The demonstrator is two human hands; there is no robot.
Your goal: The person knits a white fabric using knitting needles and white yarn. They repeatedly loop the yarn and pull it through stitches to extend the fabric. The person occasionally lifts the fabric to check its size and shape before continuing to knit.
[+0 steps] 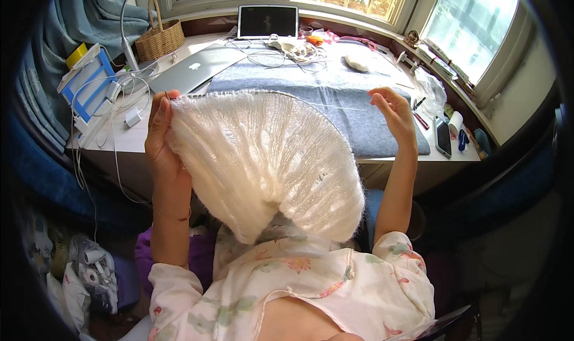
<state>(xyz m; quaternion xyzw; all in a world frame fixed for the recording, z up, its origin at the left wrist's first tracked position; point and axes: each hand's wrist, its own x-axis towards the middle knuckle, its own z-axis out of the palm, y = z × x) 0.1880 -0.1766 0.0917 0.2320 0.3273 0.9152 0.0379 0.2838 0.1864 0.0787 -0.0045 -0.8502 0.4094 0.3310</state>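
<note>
Mid-frame, a fluffy white knitted piece fans out, its left edge pinched in the left hand and the right hand half-open, seemingly drawing its thin strand taut to spread the stitches, above a grey cloth on the surface, closed laptop upper left.

A fluffy white lace-knit piece hangs fanned out, gathered narrow toward the lap.
</note>
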